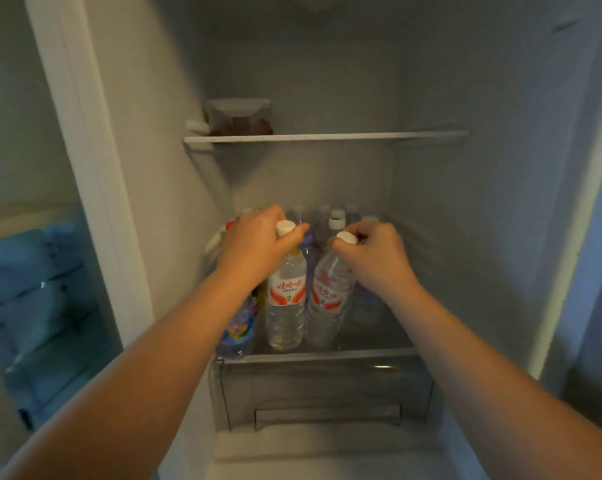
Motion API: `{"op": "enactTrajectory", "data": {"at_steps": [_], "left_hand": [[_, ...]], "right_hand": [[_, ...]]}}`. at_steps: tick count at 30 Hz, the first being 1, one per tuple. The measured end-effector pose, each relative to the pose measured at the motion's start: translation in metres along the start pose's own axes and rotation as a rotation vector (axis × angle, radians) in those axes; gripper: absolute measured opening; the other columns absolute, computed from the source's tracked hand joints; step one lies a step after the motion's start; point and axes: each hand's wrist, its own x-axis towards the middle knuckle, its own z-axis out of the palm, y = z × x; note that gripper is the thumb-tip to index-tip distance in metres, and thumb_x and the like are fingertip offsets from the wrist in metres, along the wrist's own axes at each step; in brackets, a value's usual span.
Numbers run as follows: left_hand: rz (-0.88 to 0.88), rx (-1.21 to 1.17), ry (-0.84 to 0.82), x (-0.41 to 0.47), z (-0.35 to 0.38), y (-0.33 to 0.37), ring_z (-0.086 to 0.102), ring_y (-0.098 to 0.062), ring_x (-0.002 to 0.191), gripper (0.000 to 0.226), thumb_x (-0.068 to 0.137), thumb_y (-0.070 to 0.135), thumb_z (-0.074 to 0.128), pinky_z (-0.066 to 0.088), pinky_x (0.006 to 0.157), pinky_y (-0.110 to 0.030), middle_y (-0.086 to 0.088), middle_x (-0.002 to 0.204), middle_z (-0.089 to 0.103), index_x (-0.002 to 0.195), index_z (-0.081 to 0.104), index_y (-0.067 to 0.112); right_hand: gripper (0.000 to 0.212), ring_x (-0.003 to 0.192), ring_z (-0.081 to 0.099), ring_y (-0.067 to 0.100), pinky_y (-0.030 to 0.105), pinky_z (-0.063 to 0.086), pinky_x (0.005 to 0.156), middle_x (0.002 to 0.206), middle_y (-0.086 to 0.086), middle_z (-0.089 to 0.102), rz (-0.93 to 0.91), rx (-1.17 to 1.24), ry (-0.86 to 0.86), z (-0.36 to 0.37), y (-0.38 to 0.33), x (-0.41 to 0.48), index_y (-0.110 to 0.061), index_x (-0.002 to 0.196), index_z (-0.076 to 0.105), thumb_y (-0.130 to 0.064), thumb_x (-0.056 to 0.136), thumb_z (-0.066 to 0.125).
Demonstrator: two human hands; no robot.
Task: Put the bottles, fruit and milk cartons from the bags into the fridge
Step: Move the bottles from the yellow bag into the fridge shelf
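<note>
Left hand [258, 244] curls round the neck of the left bottle [285, 299], right hand [372, 258] pinches the cap of the right bottle [327, 299], both bottles standing at the near edge of the fridge shelf [361, 353]. Tight in here! That right bottle leans left; let go early and it could topple onto its neighbour or off the lip, and a hard shove might skittle the back row [337, 220].

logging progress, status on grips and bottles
Left grip holds left water bottle at neck, right grip holds right water bottle. Both at front of lower shelf. Other bottles packed behind.
</note>
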Motion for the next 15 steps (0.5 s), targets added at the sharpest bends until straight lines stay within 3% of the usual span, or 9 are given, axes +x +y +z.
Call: {"op": "enactTrajectory", "data": {"at_steps": [3,5,10,15], "left_hand": [[-0.044,0.032,-0.031,0.004,0.005,-0.012,0.064,-0.034,0.088,0.038,0.09,0.055,0.062,0.038,0.062,-0.034,-0.013,0.093,0.069,0.091,0.061,0.017],[-0.072,0.053,-0.055,0.006,0.007,-0.016,0.064,-0.034,0.09,0.034,0.09,0.055,0.062,0.035,0.063,-0.033,-0.013,0.095,0.07,0.086,0.054,0.023],[-0.122,0.147,-0.075,0.008,0.016,-0.034,0.063,-0.032,0.088,0.047,0.088,0.063,0.06,0.049,0.067,-0.039,-0.01,0.096,0.067,0.092,0.062,0.016],[-0.102,0.204,0.015,0.0,0.024,-0.045,0.061,-0.025,0.089,0.048,0.09,0.064,0.054,0.052,0.075,-0.04,-0.004,0.102,0.065,0.102,0.065,0.019]], "right_hand": [[0.01,0.079,0.068,0.019,0.04,0.055,0.069,0.076,0.003,0.072,0.01,-0.004,-0.066,0.017,0.008,0.012,-0.015,0.081,0.076,-0.025,0.079,0.074],[0.01,0.079,0.067,0.019,0.038,0.054,0.068,0.077,0.004,0.072,-0.002,0.021,-0.107,0.027,0.009,0.02,-0.014,0.083,0.076,-0.024,0.081,0.074],[0.013,0.078,0.064,0.005,0.025,0.052,0.064,0.081,-0.005,0.071,-0.012,0.06,-0.18,0.044,0.011,0.031,-0.019,0.092,0.076,-0.028,0.083,0.076],[0.024,0.089,0.063,0.004,0.022,0.052,0.076,0.093,-0.011,0.068,0.007,0.12,-0.297,0.049,0.021,0.03,-0.022,0.106,0.07,-0.03,0.085,0.076]]}}
